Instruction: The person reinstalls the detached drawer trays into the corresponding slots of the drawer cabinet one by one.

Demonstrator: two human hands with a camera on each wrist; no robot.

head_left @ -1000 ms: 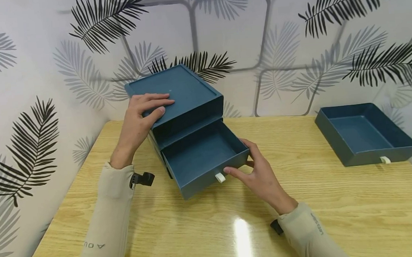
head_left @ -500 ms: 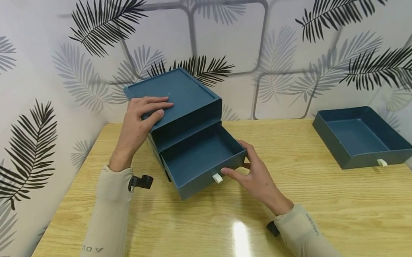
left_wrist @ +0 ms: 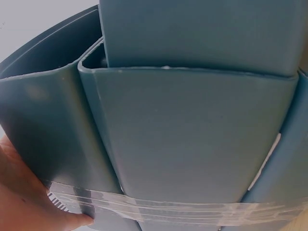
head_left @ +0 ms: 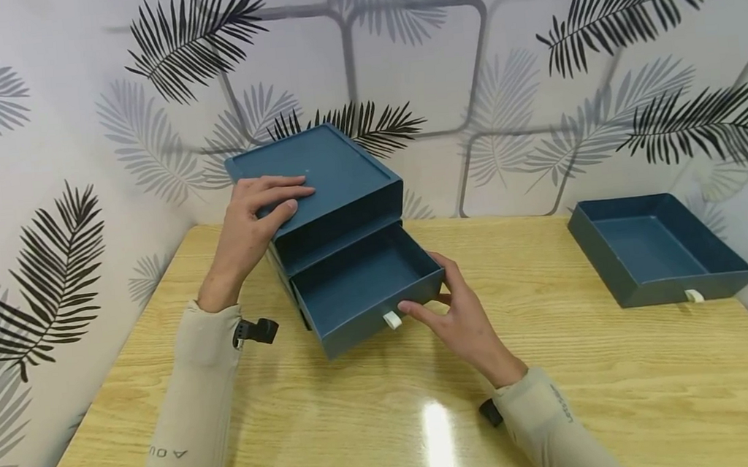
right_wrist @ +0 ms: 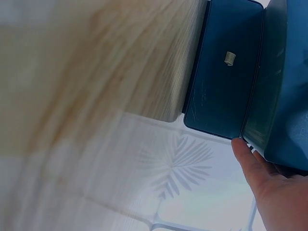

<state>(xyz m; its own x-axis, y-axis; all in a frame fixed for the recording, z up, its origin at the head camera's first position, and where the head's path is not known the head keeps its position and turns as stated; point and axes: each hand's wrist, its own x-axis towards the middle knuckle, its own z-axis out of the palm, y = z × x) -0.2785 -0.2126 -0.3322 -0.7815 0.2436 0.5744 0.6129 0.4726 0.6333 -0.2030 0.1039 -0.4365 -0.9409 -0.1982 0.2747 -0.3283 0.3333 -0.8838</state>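
Observation:
A dark blue drawer cabinet (head_left: pixel 335 163) stands turned at an angle, left of the table's middle. My left hand (head_left: pixel 260 209) rests on its top near the left edge, fingers fairly straight. Below the vacant top slot, a drawer (head_left: pixel 361 322) with a white pull tab (head_left: pixel 392 320) juts out. My right hand (head_left: pixel 463 322) holds this drawer at its front right corner, thumb on the front beside the tab; the other fingers are partly hidden behind the side. The right wrist view shows a lower drawer (right_wrist: pixel 224 86), flush in the cabinet, with its own tab.
A separate blue drawer (head_left: pixel 675 287) sits at the table's right side. Clear tape (left_wrist: pixel 178 209) wraps the cabinet's side in the left wrist view. Behind the wooden table (head_left: pixel 337 434) rises a wall (head_left: pixel 413 62) with a leaf pattern.
The held drawer has slid slightly inward, and my right hand has moved with it. My left hand has stayed on the cabinet top. The head view has shifted a little.

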